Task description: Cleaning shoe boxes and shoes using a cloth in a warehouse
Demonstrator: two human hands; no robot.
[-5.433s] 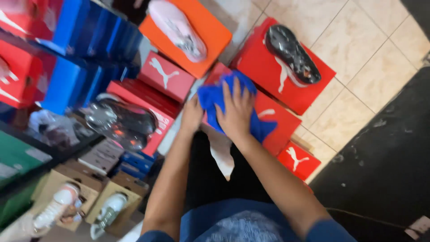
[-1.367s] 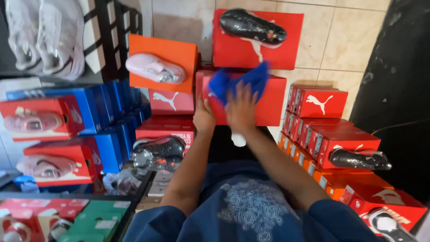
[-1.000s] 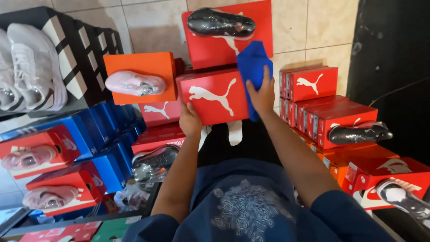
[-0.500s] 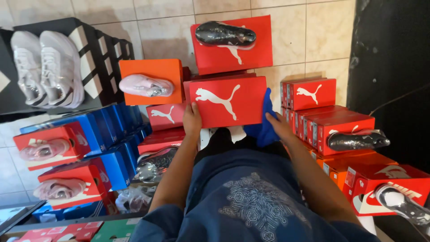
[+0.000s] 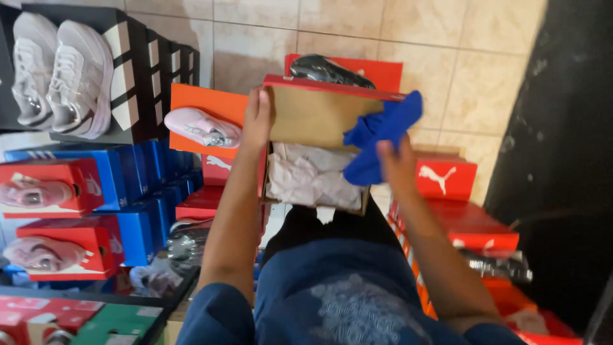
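A red shoe box (image 5: 274,172) rests on my lap with its lid (image 5: 319,108) lifted upright, brown underside facing me. My left hand (image 5: 258,118) grips the lid's left edge. White tissue paper (image 5: 313,182) fills the open box; whatever lies under it is hidden. My right hand (image 5: 396,163) is closed on a bunched blue cloth (image 5: 380,137) at the lid's right side, over the box's right edge.
An orange box with a pale pink shoe (image 5: 201,128) stands just left of the lid. Blue and red shoe boxes (image 5: 70,204) stack at left. White sneakers (image 5: 60,70) sit on a dark shelf. More red boxes (image 5: 460,217) stack at right beside a dark wall.
The red box was shut with its lid facing me; now the lid is raised and the tissue inside shows. My right hand with the blue cloth has come up from the box's side.
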